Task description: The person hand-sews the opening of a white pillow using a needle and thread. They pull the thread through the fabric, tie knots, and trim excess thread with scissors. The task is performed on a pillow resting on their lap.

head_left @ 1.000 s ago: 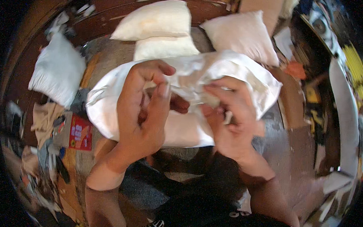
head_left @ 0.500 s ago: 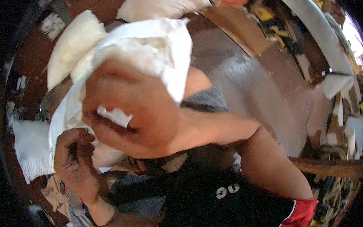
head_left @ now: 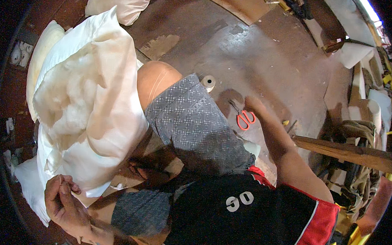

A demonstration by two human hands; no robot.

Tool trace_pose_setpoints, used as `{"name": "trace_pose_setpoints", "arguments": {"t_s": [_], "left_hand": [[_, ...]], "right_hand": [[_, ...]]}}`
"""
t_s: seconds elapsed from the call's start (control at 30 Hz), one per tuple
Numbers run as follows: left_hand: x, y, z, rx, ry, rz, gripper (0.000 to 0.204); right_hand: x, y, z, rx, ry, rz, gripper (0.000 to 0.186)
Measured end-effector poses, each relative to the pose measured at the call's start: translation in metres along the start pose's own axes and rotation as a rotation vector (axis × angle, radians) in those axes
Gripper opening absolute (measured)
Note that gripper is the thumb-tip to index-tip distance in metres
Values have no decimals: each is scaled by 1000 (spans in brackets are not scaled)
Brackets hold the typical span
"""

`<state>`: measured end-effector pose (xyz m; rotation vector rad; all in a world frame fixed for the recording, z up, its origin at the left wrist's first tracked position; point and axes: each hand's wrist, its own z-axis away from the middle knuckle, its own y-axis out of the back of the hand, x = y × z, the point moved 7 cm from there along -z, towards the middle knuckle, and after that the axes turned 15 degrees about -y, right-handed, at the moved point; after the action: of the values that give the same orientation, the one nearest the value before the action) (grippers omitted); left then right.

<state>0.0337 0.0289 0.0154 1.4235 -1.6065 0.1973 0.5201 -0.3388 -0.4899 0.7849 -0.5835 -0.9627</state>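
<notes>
My left hand is at eight o'clock, its thumb and fingertips drawn together just beside the lower edge of a large white pillow; whether something thin is pinched there, I cannot tell. That pillow sits between nine and ten o'clock, by my bare knee, its mouth gaping on pale, fluffy stuffing. My right hand reaches low toward the floor between two and three o'clock, right beside orange-handled scissors; its fingers are mostly hidden, so I cannot tell whether it grips them. The scissors are at three o'clock, blades toward ten. Near twelve, a white spool stands beside my grey patterned shorts. Another pillow lies at eleven, a yellowish one at ten. A wooden beam juts in between three and four.
</notes>
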Motion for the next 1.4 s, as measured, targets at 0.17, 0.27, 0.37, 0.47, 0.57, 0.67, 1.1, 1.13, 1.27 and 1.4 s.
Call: {"name": "trace_pose_setpoints", "arguments": {"t_s": [0.17,0.27,0.37,0.47,0.57,0.67,1.1,1.13,1.27,1.4], "left_hand": [[-11,3,7,124,128,-26,18],[-6,-12,-1,107,110,-16,16],[-1,-25,-6,91,164,-52,15],[-4,-37,-11,29,242,79,11],[-6,-37,-18,28,292,221,11],[-7,-32,-23,28,231,270,11],[9,-37,-11,43,227,556,13],[12,-36,-11,30,219,560,13],[16,-31,-6,9,228,532,12],[16,-32,-4,-11,173,452,11]], "right_hand": [[1,-51,46,72,43,-172,55],[1,-60,57,61,30,-381,48],[-8,-51,69,115,50,-340,39],[9,-67,58,29,31,-299,46],[39,-81,49,98,-14,-807,30],[22,-22,56,189,-1,-1022,19],[-232,308,377,395,997,-816,53],[-245,313,387,376,998,-753,53],[-276,323,408,387,1040,-575,56],[-295,325,417,439,1064,-490,56]]}}
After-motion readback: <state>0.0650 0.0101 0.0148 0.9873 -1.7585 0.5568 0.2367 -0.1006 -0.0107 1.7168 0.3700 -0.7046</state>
